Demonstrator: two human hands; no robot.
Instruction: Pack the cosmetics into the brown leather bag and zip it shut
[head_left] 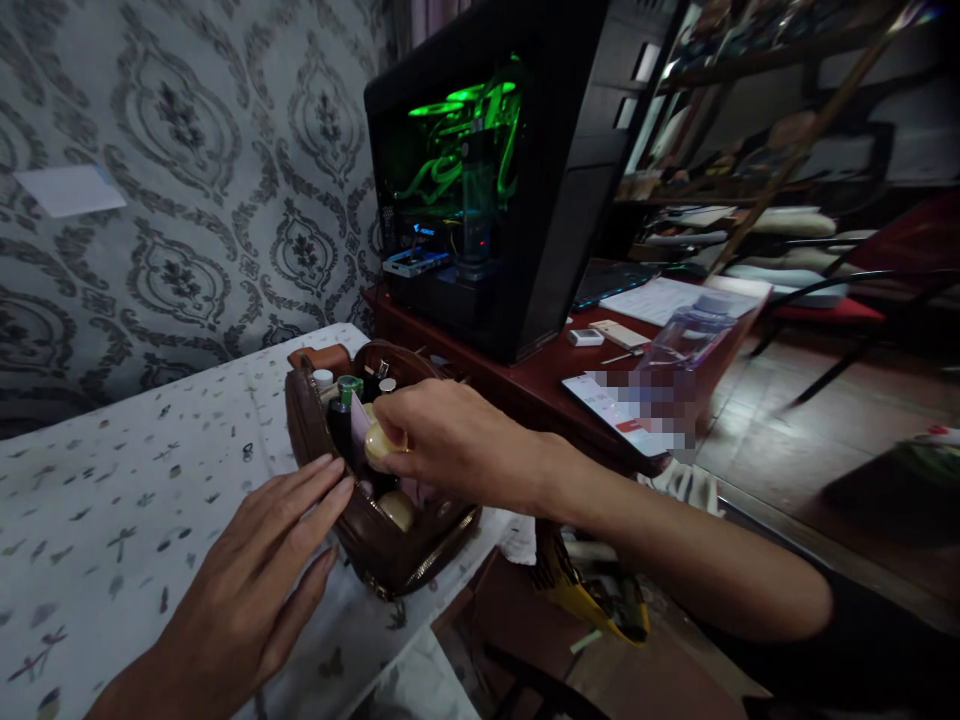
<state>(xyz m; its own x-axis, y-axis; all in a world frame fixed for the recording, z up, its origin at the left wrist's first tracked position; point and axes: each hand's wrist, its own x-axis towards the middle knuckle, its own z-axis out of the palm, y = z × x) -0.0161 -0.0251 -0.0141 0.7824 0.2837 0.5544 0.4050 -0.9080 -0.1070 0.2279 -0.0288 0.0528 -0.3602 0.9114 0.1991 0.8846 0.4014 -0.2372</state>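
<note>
A brown leather toiletry bag [390, 560] stands open on a white cloth-covered table [150, 480]. Several small bottles with white and green caps [346, 392] stand upright inside it. My right hand [442, 440] reaches over the bag's opening and pinches a small pale yellow round container [381, 442] just above the contents. Lying flat with its fingers stretched out, my left hand [262, 560] has its fingertips against the bag's near left side. Another pale round item [397, 510] sits lower in the bag.
A black computer case with green lights [487, 180] stands on a dark red desk [540, 385] behind the bag. Papers, a clear plastic bottle [690, 335] and small items lie on the desk. Shelves and a chair are at the right. Clutter lies on the floor below.
</note>
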